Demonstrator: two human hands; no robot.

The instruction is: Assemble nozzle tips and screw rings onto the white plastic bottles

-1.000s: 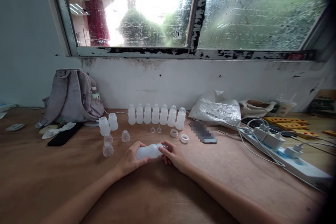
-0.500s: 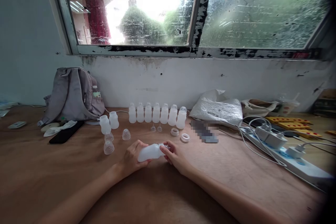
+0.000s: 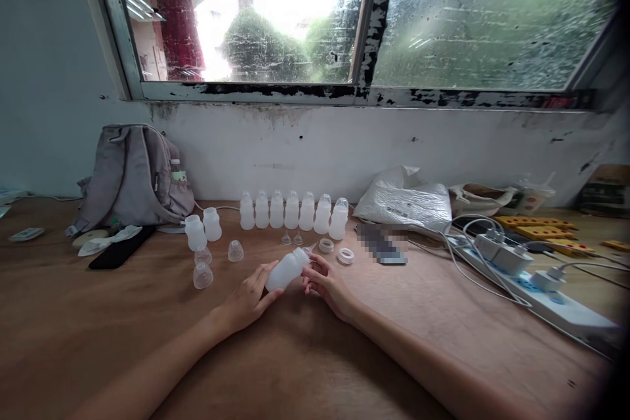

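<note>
My left hand (image 3: 256, 295) is closed round the lower body of a frosted white baby bottle (image 3: 284, 272), which tilts with its neck up and to the right. At the neck end, the thumb and forefinger of my right hand (image 3: 325, 281) are on the collar; its other fingers curl loosely below. A clear teat (image 3: 310, 247) shows past the fingertips, partly hidden. Beyond my hands, two loose teats (image 3: 291, 238) and two white collar rings (image 3: 345, 255) lie on the table. Clear domed caps (image 3: 235, 251) stand to the left.
A row of capped baby bottles (image 3: 292, 211) stands near the wall. Two uncapped bottles (image 3: 195, 233) are at left, by a grey backpack (image 3: 132, 174) and black phone (image 3: 118, 251). A silver bag (image 3: 406, 200) and a power strip with cables (image 3: 556, 305) lie right.
The bottle has gone from nearly level to a steeper tilt, neck up. My right hand's fingers have shifted and loosened round the neck, and the teat end is less covered.
</note>
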